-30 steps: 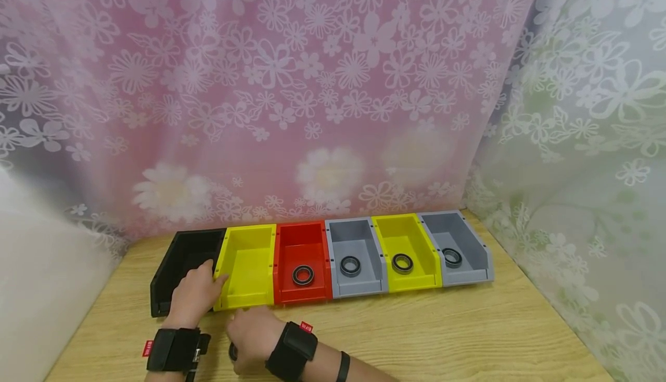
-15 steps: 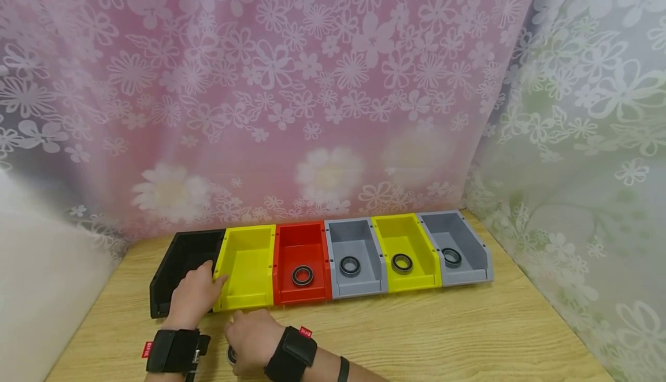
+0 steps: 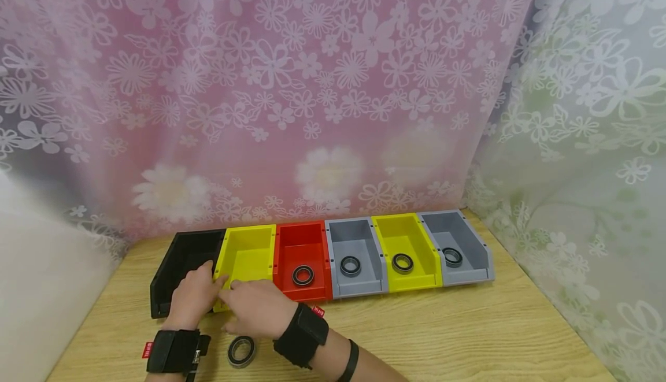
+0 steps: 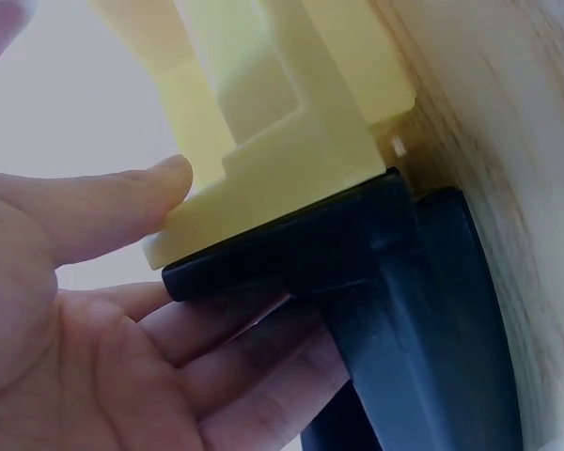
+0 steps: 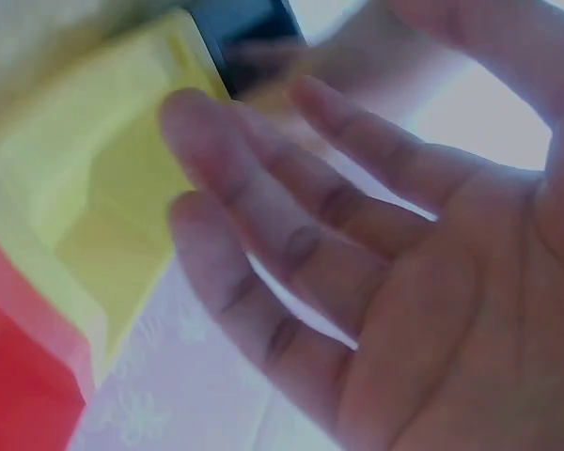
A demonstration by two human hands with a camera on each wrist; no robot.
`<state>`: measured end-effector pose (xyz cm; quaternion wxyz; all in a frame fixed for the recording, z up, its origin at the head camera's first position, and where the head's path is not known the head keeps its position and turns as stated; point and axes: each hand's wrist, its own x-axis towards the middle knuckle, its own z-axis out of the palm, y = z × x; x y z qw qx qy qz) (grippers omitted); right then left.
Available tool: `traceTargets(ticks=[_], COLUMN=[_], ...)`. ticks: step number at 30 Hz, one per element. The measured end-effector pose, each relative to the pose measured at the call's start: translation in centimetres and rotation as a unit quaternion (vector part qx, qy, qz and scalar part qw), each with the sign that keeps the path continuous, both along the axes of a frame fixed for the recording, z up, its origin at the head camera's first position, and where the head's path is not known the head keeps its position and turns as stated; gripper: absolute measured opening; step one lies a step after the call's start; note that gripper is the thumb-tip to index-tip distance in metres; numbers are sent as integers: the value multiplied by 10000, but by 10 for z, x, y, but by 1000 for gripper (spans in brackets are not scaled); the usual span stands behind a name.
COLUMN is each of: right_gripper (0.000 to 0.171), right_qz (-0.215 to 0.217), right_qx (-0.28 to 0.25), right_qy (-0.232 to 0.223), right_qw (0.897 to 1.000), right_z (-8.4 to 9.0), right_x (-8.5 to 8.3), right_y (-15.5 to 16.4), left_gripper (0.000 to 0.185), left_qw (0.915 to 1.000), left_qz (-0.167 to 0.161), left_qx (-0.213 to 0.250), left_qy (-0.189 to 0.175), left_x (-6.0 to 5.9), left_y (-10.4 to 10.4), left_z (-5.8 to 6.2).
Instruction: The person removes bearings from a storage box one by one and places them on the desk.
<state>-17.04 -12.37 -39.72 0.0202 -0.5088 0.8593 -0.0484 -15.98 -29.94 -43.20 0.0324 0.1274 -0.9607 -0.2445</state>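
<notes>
My left hand [image 3: 196, 290] rests on the front corner where the black bin [image 3: 179, 255] meets the left yellow bin [image 3: 251, 252]. Its thumb [image 4: 103, 202] lies straight against the yellow bin's edge [image 4: 282, 160], and its fingers [image 4: 235, 329] lie straight along the black wall [image 4: 376, 282]. My right hand [image 3: 255, 307] hovers flat over the front lip of that yellow bin; the right wrist view shows its palm bare and its fingers [image 5: 263, 216] spread. A black bearing ring [image 3: 241, 351] lies on the table just behind both hands.
Right of the yellow bin stand a red bin [image 3: 302, 242], a grey bin [image 3: 350, 237], a second yellow bin [image 3: 399, 233] and another grey bin [image 3: 460, 233], each holding one bearing. A flowered curtain hangs close behind and at the right. The wooden table [image 3: 468, 330] spreads out in front.
My right hand has lifted off the bearing ring and moved forward to the yellow bin's front, leaving the ring uncovered on the table. The left hand has stayed put.
</notes>
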Motion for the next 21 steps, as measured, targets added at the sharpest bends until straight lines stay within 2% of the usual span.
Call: traceTargets(ticks=[8, 17, 21], right_gripper=[34, 27, 23], right_qz=[-259, -458, -694], right_qx=[-1136, -1993, -2252], right_qy=[-529, -785, -896], right_qw=[9918, 9757, 9677], right_z=[24, 29, 28], right_x=[-20, -42, -54], right_y=[22, 40, 51], left_gripper=[59, 60, 61], left_qw=[9998, 9996, 9993], left_qz=[17, 103, 139], left_qx=[-220, -249, -287], left_qy=[24, -68, -185], left_x=[-1, -3, -5], left_y=[1, 2, 2], left_z=[-1, -1, -2])
